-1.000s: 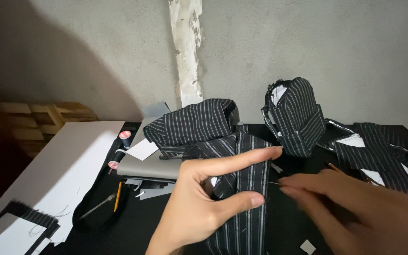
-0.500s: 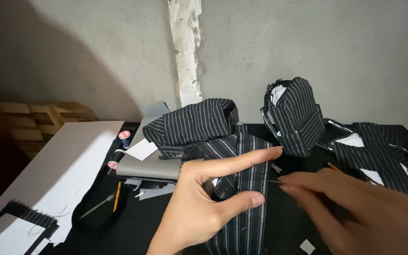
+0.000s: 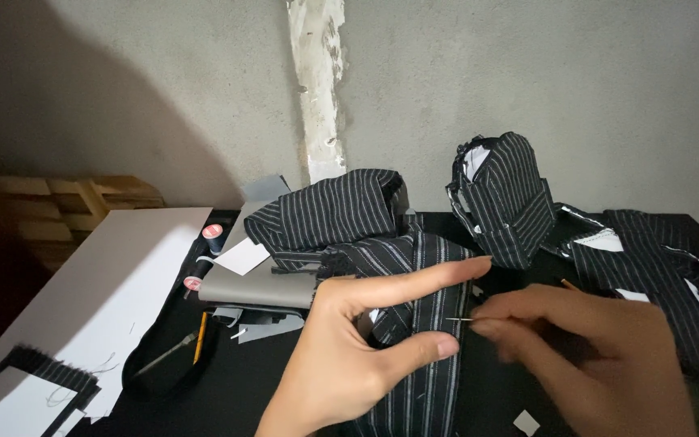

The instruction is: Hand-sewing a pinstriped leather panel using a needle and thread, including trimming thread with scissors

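My left hand [image 3: 357,348] pinches a strip of black pinstriped fabric [image 3: 426,275] between thumb and forefinger, the forefinger stretched out to the right. My right hand [image 3: 584,356] is closed on a thin needle [image 3: 456,320], whose tip points left at the fabric just below my left forefinger. The strip runs from the pile at the back down toward me between the two hands.
More pinstriped fabric lies bunched behind [image 3: 333,212] and in a standing piece [image 3: 503,198] at the back right, with flat pieces [image 3: 649,259] to the right. A white board [image 3: 99,299], thread spools [image 3: 213,233], a grey card [image 3: 252,283], a pencil [image 3: 201,336] and a wooden pallet [image 3: 50,210] are on the left.
Both hands hold nearly still. The right hand with the needle has edged slightly toward the fabric.
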